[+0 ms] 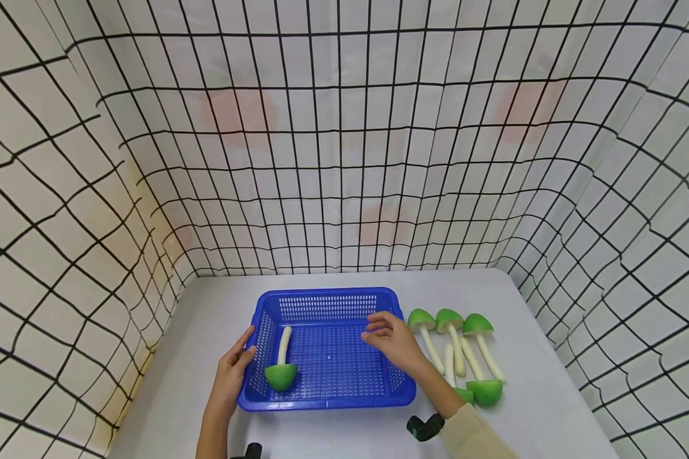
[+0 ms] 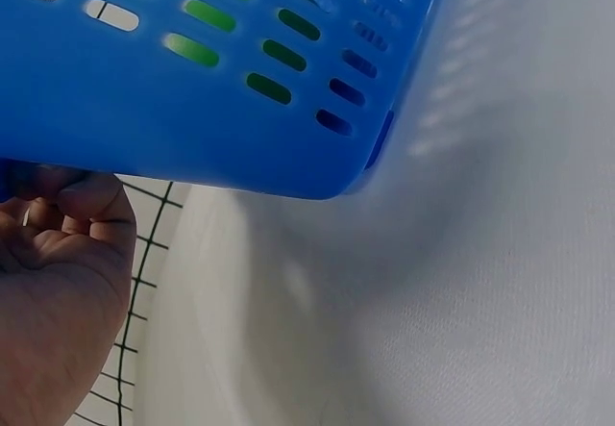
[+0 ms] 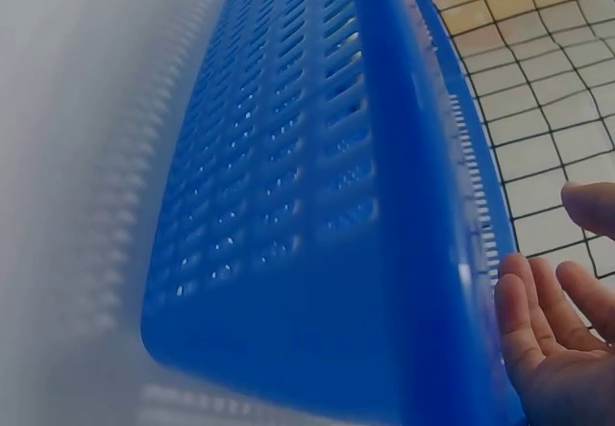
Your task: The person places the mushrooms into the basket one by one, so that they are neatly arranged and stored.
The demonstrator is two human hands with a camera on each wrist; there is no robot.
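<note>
A blue plastic basket (image 1: 327, 404) with slotted sides stands on the table. My left hand (image 1: 225, 377) holds its left rim; in the left wrist view the hand's (image 2: 62, 282) curled fingers are right at the rim's edge. Inside, at the left, lies a toy mushroom (image 1: 281, 376) with a green cap toward me and a pale stem pointing away. My right hand (image 1: 395, 343) hovers over the basket's right side, holding nothing. The right wrist view shows its fingers (image 3: 519, 315) parted from the thumb, beside the basket wall (image 3: 269, 311).
Several more green-capped mushrooms (image 1: 449, 320) lie on the white table (image 1: 540, 382) to the right of the basket, some with caps away, others with caps toward me. Black netting (image 1: 339, 191) over white walls encloses the table at the back and both sides.
</note>
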